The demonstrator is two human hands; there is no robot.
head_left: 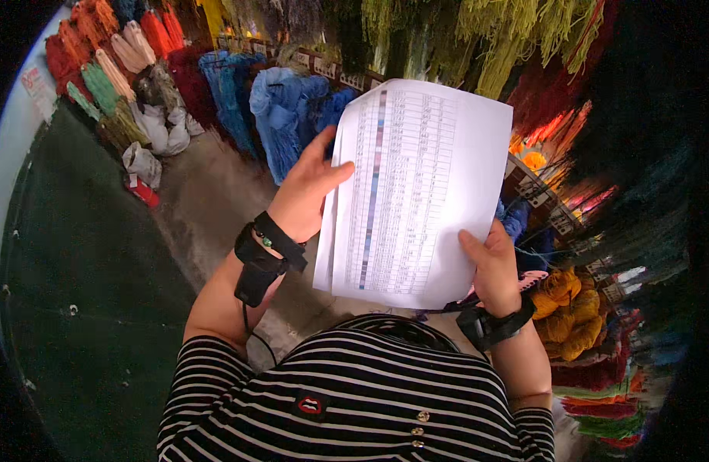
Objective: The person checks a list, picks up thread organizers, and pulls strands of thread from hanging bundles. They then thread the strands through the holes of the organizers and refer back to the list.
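Note:
A small stack of white paper sheets [416, 192] is held up in front of me, the top one printed with a table and a column of coloured cells. On its left edge my left hand [312, 185] grips it, thumb on the face and fingers behind. My right hand [489, 262] pinches the lower right edge, its thumb on the front, the other fingers mostly hidden behind the paper. At least one more sheet shows beneath along the left side. Both wrists wear black straps with small devices.
Blue yarn hanks [281, 112] hang beyond the paper, olive-green yarn [524, 35] above. Mustard yarn bundles [566, 312] are at right, near a labelled rail [551, 196]. Orange, red and green hanks [100, 85] and white bags [165, 131] stand far left, beside a dark green surface [77, 269].

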